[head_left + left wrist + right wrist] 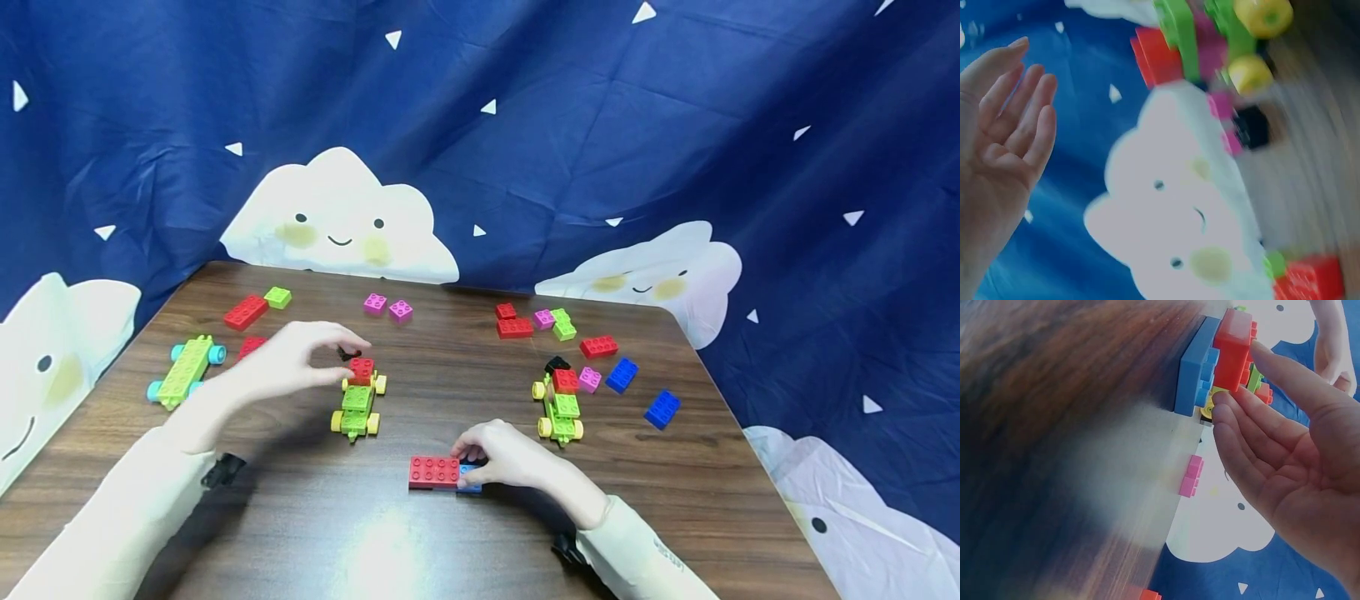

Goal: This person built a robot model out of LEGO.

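And the red brick (434, 472) is seated on a blue brick (470, 488), its end framed by the right hand (504, 454); whether pinched cannot be told. The left hand (298, 360) is loosely spread beside a yellow-wheeled car (357, 400). A second car (566, 407) is flanked by loose bricks (622, 375); the wooden table (675, 492) is backed by a blue curtain (525, 175).

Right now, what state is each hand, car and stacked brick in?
Left hand: open, empty
Right hand: curved, grip unclear
Red brick: stacked on top
Blue brick: underneath, partly covered
Left yellow-wheeled car: upright, built up
Right yellow-wheeled car: upright, built up
Blue-wheeled car: upright, studs bare
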A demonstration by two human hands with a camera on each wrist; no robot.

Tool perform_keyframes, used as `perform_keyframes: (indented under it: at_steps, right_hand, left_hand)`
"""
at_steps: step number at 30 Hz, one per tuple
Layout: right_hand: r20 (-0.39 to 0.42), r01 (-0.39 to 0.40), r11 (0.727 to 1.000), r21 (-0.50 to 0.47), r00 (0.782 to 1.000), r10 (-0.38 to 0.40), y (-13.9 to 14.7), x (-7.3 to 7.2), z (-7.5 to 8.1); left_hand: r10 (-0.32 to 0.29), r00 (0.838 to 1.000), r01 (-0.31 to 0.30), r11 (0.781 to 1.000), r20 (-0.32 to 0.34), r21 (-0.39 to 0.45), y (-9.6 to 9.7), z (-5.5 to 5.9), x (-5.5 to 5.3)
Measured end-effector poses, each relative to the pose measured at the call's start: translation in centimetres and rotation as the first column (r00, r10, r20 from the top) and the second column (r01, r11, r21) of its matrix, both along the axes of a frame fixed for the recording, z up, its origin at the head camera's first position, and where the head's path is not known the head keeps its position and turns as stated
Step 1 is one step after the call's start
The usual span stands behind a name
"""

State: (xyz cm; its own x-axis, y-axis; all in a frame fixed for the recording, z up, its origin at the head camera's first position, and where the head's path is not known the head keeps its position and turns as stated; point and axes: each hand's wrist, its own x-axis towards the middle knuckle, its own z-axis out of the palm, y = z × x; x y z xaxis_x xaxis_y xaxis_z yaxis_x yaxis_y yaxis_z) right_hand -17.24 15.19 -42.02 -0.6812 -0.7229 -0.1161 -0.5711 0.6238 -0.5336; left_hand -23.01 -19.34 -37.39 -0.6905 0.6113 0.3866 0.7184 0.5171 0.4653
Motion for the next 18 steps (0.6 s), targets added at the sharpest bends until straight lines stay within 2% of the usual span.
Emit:
perform_keyframes:
  at_steps: [3,5,8,11,16,18]
  right_hand:
    - [-0.001,-0.002,1.0,0.0,1.0,0.002,0.0,0.0,-0.1]
    - [0.0,0.002,1.0,0.001,1.0,-0.002,0.0,0.0,-0.1]
    - [-0.001,0.003,1.0,0.002,1.0,-0.003,0.1,0.0,-0.1]
    - [-0.004,0.001,1.0,0.004,1.0,-0.001,0.2,0.0,-0.2]
    - [-0.013,-0.001,1.0,0.004,1.0,0.001,0.3,-0.1,-0.3]
    - [-0.014,0.0,1.0,0.002,1.0,0.0,0.4,-0.1,-0.3]
  left_hand:
    - [0.074,0.997,-0.075,0.997,0.021,0.021,-2.1,-0.3,-1.1]
    - [0.135,0.989,-0.137,0.99,0.057,0.044,-3.5,-0.6,-1.8]
    - [0.228,0.964,-0.238,0.969,0.136,0.062,-5.5,-1.3,-2.9]
    - [0.295,0.932,-0.315,0.947,0.211,0.069,-7.5,-2.2,-3.7]
    - [0.343,0.897,-0.367,0.929,0.277,0.039,-10.7,-3.7,-4.3]
    - [0.345,0.888,-0.366,0.93,0.303,0.015,-11.6,-4.2,-4.3]
